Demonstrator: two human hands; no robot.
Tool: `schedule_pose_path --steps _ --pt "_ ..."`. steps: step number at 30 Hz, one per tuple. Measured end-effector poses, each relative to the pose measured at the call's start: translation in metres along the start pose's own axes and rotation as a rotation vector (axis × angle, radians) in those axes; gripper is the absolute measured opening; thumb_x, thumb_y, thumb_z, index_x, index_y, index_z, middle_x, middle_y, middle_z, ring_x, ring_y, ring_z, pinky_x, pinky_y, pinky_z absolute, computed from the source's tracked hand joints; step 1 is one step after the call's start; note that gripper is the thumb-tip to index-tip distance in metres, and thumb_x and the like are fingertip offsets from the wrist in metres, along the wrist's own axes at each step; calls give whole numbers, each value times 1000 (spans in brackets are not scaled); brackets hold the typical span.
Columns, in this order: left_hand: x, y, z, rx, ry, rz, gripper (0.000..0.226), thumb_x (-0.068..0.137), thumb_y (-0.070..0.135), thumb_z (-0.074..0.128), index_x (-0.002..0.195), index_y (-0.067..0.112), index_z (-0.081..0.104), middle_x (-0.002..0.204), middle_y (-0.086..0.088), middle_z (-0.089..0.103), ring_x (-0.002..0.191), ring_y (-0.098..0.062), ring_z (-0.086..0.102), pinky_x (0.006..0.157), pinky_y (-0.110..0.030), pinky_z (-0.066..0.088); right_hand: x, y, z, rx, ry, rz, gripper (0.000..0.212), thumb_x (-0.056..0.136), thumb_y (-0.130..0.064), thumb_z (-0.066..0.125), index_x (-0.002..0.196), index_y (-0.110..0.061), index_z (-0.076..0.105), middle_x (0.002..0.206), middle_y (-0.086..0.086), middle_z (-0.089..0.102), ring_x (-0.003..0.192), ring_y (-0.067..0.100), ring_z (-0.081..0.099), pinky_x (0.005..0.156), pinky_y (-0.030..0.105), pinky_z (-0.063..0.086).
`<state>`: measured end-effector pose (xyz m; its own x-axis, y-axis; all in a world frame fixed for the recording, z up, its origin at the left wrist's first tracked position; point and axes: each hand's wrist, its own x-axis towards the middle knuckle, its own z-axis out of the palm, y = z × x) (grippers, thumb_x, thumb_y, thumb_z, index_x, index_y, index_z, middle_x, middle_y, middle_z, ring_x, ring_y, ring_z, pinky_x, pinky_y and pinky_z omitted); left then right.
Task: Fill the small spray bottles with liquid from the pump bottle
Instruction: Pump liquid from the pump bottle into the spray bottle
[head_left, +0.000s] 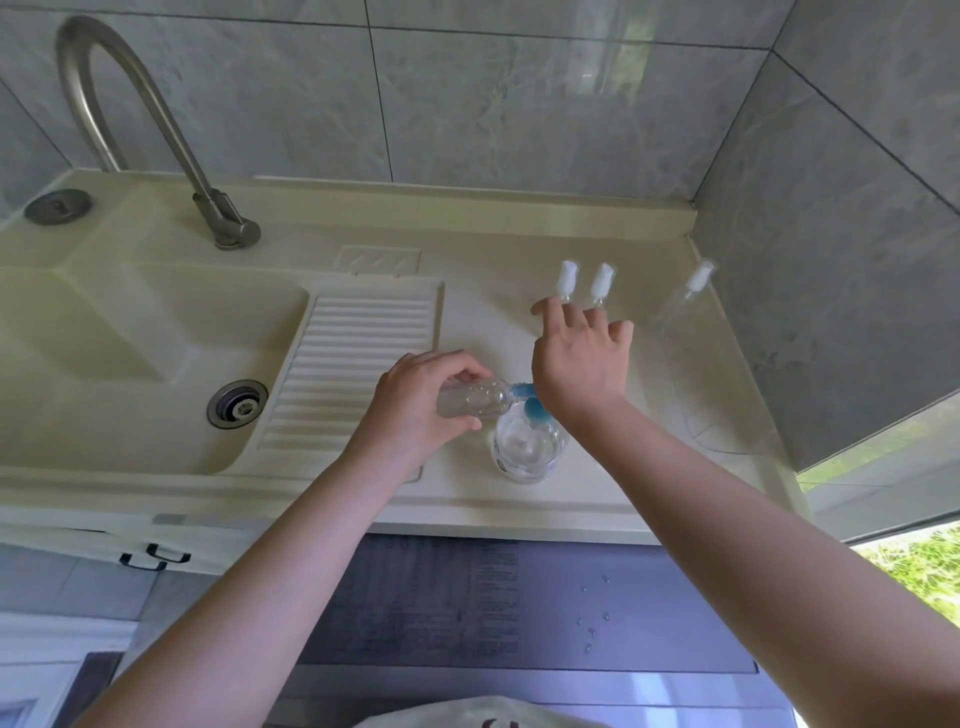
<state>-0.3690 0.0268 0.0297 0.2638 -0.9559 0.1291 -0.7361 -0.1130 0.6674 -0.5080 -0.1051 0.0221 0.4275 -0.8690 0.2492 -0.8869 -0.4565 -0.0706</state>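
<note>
In the head view, the left hand (415, 397) grips a small clear spray bottle (475, 399) with fingers and thumb curled round its body, holding it nearly horizontal so that its open neck meets the blue nozzle (522, 389) of the pump bottle (530, 449). This orientation appears chosen to let dispensed liquid run straight into the neck without spillage. The pump bottle stands upright on the table (483, 322), just right of the ribbed drainboard (358, 364), which keeps it stable under downward pressure. The right hand (582, 358) is positioned over the pump head with fingers spread and straight, holding nothing; the heel of the palm seems to bear on the pump, though the contact itself is hidden. Three further spray bottles stand at the far right of the table: two capped ones (566, 278) (602, 280) just beyond the fingertips, and a taller one (685, 301) near the wall, placed clear of the working area.
</note>
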Motion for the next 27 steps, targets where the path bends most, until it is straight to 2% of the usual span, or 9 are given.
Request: schedule_pose_path --steps 3,10,12,15,19,23,27 --pt "1 2 1 3 4 5 48 63 15 89 103 34 69 96 20 66 95 -7 57 84 -7 36 1 1 -3 -30 41 -30 44 87 -12 42 129 -21 50 117 2 62 103 30 49 75 38 14" --pt "3 5 1 6 24 -1 49 62 15 89 102 35 69 96 18 68 95 -13 58 92 -36 46 1 -2 1 -12 44 -33 40 86 -10 42 124 -20 54 111 3 65 100 30 49 73 37 16" --pt "3 4 1 7 16 -3 49 61 15 89 101 36 69 96 17 68 94 -15 58 92 -40 47 1 -3 1 -19 41 -41 41 87 -11 43 125 -20 53 113 3 64 102 30 50 74 38 17" --pt "4 3 2 3 21 -2 49 62 16 89 102 37 68 97 17 68 95 -14 57 92 -38 47 6 -4 -6 -53 60 -55 45 88 -11 44 131 -24 49 120 1 62 107 30 50 79 39 20" --pt "3 2 2 4 38 4 49 62 17 89 102 36 68 97 16 68 95 -14 57 91 -38 47 5 -4 -5 -38 46 -52 44 88 -10 43 128 -24 50 117 0 62 107 29 49 76 37 15" --pt "2 2 4 5 33 6 48 62 17 89 102 35 69 93 18 65 93 -15 57 89 -38 47 3 -2 3 -21 10 -58 41 88 -11 43 126 -23 52 116 0 63 106 29 49 75 37 17" --pt "1 3 3 -1 41 6 48 63 16 89 103 34 69 95 17 66 95 -14 57 89 -33 45 8 -3 -6 -41 69 -70 48 86 -8 46 131 -25 49 120 0 62 109 29 50 79 39 23"
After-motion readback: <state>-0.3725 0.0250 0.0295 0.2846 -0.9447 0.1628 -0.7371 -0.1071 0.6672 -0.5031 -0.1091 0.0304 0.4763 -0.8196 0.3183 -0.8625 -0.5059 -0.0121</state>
